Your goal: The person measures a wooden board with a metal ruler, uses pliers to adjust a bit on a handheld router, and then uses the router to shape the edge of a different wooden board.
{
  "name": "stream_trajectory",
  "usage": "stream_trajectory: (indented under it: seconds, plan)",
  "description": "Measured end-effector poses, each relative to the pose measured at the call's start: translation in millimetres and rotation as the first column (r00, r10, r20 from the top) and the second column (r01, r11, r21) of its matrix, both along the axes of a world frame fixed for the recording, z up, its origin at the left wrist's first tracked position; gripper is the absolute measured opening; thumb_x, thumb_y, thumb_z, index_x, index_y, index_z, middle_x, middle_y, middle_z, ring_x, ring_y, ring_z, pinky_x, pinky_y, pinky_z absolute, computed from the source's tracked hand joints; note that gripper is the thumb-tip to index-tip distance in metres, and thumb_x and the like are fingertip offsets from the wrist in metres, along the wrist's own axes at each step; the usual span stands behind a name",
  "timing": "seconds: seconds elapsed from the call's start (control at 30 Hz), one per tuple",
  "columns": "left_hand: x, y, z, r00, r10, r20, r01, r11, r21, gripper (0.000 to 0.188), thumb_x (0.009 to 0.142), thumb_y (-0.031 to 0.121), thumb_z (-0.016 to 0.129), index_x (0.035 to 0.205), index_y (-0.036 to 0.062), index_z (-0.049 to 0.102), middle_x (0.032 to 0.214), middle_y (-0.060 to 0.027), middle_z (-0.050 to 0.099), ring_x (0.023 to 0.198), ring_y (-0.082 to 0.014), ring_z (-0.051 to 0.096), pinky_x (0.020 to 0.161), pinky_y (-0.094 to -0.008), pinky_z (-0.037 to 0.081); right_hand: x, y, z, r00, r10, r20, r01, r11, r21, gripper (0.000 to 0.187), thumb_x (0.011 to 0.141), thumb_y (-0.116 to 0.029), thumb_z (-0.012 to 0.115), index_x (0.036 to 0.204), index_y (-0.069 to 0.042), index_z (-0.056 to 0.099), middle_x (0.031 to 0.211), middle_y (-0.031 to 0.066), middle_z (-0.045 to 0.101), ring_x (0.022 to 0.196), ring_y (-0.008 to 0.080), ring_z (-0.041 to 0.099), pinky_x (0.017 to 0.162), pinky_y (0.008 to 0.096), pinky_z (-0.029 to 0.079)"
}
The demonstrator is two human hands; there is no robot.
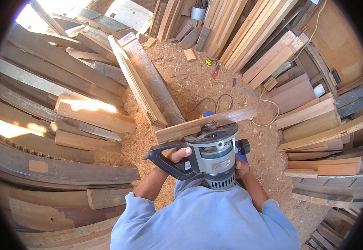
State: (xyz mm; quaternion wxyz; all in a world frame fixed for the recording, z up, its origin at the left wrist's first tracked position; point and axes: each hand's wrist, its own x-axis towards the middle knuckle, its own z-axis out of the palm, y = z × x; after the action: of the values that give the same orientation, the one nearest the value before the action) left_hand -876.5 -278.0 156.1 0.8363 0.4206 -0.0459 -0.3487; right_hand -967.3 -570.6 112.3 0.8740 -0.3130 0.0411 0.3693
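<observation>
Close to my chest I hold a grey and black wood router (217, 160). Its round metal base (212, 134) points away from me, and the vented motor end rests near my light blue shirt. My left hand (179, 156) is closed at the black loop handle, thumb on top. My right hand (242, 169) grips the far side of the motor body, below a black knob (243, 146); most of its fingers are hidden. Just beyond the base, a narrow wooden board (171, 133) crosses from left to right. I cannot tell whether it touches the router.
Planks (64, 166) are stacked at left, and more timber (310, 108) lines the right. Two long boards (139, 83) lean ahead. On the sawdust-covered floor (181, 79) lie a yellow tape measure (208, 62), red-handled pliers (215, 71), a metal square (244, 88) and cords (273, 101).
</observation>
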Motion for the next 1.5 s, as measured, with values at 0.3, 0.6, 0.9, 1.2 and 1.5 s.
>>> stream_trajectory:
  seconds: [0.3,0.6,0.9,1.2,1.5]
  plan:
    - [-1,1,2,1.000,-0.004,0.009,0.004,1.000,0.011,0.086,0.076,0.037,0.080,0.144,-0.0029,0.045,0.135,-0.0171,0.058,0.125,-0.0267,0.056,0.109,-0.0397,0.044,-3,3,-6,0.993,-0.121,0.012,0.121,0.992,-0.040,0.119,0.066,-0.062,0.086,0.150,0.006,0.036,0.146,0.0212,0.052,0.133,0.0315,0.052,0.112,0.0436,0.042]
    - [1,-2,4,0.999,-0.003,0.042,0.002,0.999,0.035,0.087,0.076,0.037,0.081,0.144,-0.0029,0.045,0.135,-0.0171,0.058,0.125,-0.0268,0.056,0.109,-0.0397,0.044,-8,-5,-19,0.986,-0.146,-0.074,0.136,0.982,-0.134,0.120,0.066,-0.063,0.085,0.150,0.007,0.036,0.145,0.0193,0.054,0.131,0.0311,0.054,0.111,0.0436,0.043]
    - [3,-4,10,0.997,-0.015,0.081,0.010,0.998,0.064,0.087,0.076,0.037,0.081,0.144,-0.0029,0.045,0.135,-0.0172,0.058,0.126,-0.0269,0.056,0.109,-0.0396,0.044,-3,4,33,0.972,-0.075,0.225,0.137,0.951,-0.276,0.124,0.071,-0.062,0.083,0.154,0.009,0.023,0.151,0.0219,0.043,0.140,0.0294,0.042,0.116,0.0412,0.034]
    - [3,-3,19,0.992,-0.029,0.124,0.018,0.996,0.092,0.088,0.075,0.038,0.081,0.144,-0.0028,0.044,0.135,-0.0173,0.058,0.126,-0.0269,0.055,0.109,-0.0396,0.043,-4,13,39,0.958,-0.052,0.282,0.148,0.932,-0.330,0.126,0.074,-0.064,0.080,0.155,0.008,0.016,0.153,0.0198,0.038,0.142,0.0271,0.038,0.118,0.0396,0.029]
    - [4,-3,22,0.989,-0.031,0.148,0.015,0.994,0.112,0.089,0.075,0.038,0.081,0.145,-0.0028,0.044,0.135,-0.0173,0.058,0.126,-0.0270,0.055,0.109,-0.0396,0.043,-1,19,43,0.972,-0.081,0.220,0.132,0.964,-0.229,0.119,0.076,-0.064,0.078,0.155,0.005,0.021,0.152,0.0185,0.041,0.140,0.0262,0.041,0.117,0.0392,0.033]
